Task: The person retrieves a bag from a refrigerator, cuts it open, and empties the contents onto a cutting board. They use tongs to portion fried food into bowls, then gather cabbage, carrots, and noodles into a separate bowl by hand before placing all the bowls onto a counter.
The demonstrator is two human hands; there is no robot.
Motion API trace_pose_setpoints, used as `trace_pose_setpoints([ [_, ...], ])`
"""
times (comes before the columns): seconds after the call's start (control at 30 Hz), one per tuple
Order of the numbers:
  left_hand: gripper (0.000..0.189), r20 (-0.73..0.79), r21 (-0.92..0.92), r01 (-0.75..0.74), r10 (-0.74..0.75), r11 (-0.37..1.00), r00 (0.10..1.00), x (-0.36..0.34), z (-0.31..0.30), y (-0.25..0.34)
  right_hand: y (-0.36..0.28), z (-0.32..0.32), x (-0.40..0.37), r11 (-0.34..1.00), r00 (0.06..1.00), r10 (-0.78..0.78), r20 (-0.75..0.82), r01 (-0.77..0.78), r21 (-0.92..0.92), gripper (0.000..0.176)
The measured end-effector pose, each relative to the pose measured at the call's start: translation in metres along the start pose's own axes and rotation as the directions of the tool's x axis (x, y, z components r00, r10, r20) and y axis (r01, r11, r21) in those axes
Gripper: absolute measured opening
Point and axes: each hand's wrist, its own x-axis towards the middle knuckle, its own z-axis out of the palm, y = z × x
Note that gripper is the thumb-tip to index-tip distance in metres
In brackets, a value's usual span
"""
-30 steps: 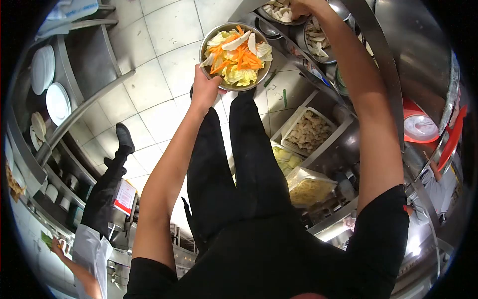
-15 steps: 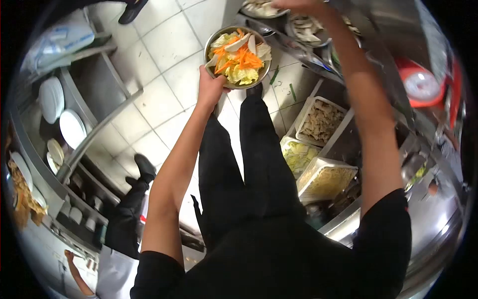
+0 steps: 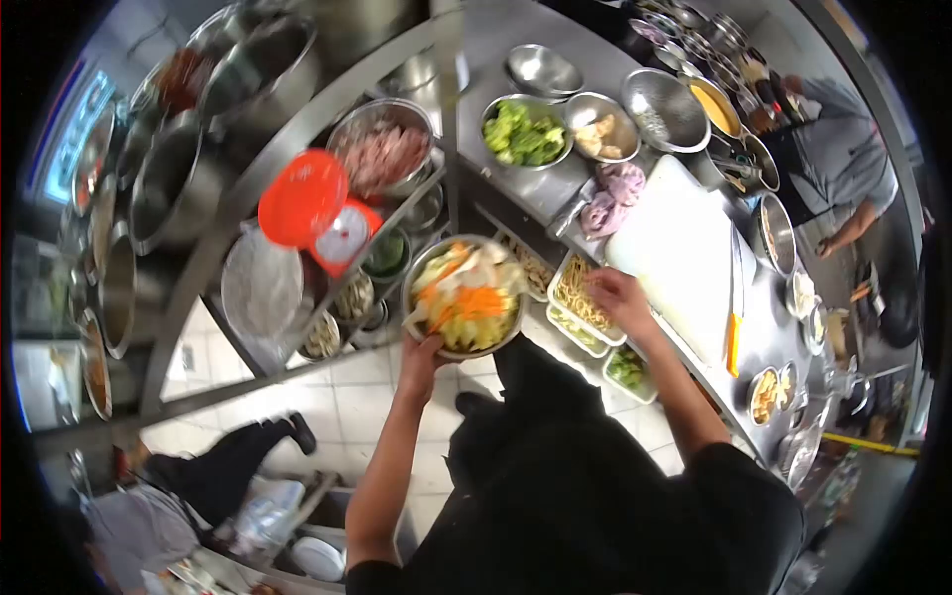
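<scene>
My left hand (image 3: 421, 359) grips the near rim of a metal bowl (image 3: 415, 288) of sliced vegetables. On top lie orange carrot strips (image 3: 478, 300), yellow-green cabbage (image 3: 466, 329) and pale slices (image 3: 486, 260). To its right, my right hand (image 3: 620, 297) is over a white plastic tub (image 3: 598, 334) of yellow noodle-like strands (image 3: 578, 295). Its fingers point down at the strands, slightly apart; the fingertips are partly hidden and blurred. A second tub (image 3: 570, 327) of pale green pieces and a third of green vegetable (image 3: 627, 367) sit close by.
Right of the tubs is a white cutting board (image 3: 669, 253) with an orange-handled knife (image 3: 735, 337). Behind are a bowl of broccoli (image 3: 523, 134) and a crumpled pinkish cloth (image 3: 615, 198). A red scale (image 3: 342, 238) stands left; another person (image 3: 838, 149) is at far right.
My view has turned right toward the cutting-board counter, with the bowl still in my left hand. My right hand has gone from the sliced-food bowls to the strands tub.
</scene>
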Motion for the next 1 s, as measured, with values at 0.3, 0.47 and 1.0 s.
trace_pose_setpoints([
  [0.3,0.032,0.528,-0.006,-0.005,0.007,1.000,0.849,0.273,0.215,0.179,-0.002,-0.128,-0.013,0.979,0.876,0.191,-0.442,-0.135,0.155,0.016],
  [0.47,0.038,0.372,0.148,-0.225,0.156,0.963,0.915,0.539,0.234,0.232,-0.019,-0.162,-0.027,0.977,0.859,0.153,-0.489,-0.205,-0.054,0.020],
  [1.0,0.018,0.171,0.645,-0.285,0.230,0.709,0.958,0.573,0.205,0.176,0.120,-0.255,-0.102,0.934,0.323,0.162,-0.932,-0.356,0.039,0.017],
])
